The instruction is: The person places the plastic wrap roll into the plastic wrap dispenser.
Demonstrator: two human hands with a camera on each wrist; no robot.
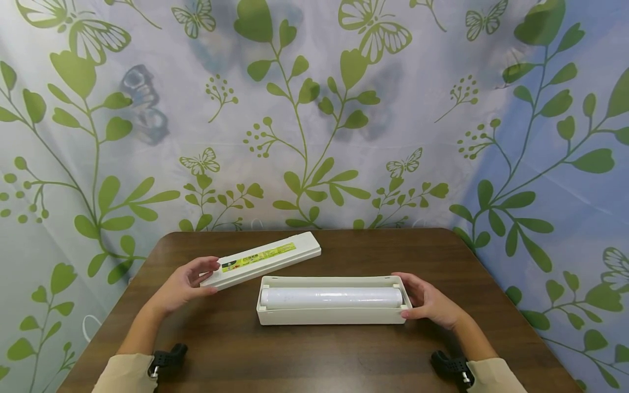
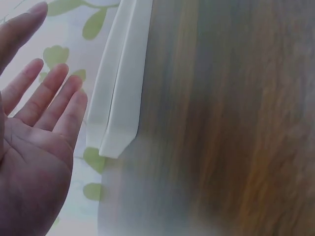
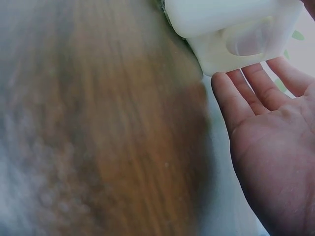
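Observation:
A long white box (image 1: 329, 316) lies across the table with its top off. Inside it sits a roll of cling film (image 1: 331, 298). My right hand (image 1: 432, 305) grips the box's right end, thumb on the front corner and fingers round the back corner. The right wrist view shows the fingertips against the end wall (image 3: 216, 59). To the left, the white lid (image 1: 265, 262) lies at a slant, bearing a yellow-green label. My left hand (image 1: 184, 284) is around the lid's left end, its fingers loosely spread; in the left wrist view they appear just apart from the lid (image 2: 118, 98).
Both things rest on a brown wooden table (image 1: 334, 360) with rounded far corners. Behind it hangs a pale curtain (image 1: 314, 136) printed with green leaves and butterflies. A black wrist mount (image 1: 169, 357) is strapped near each sleeve.

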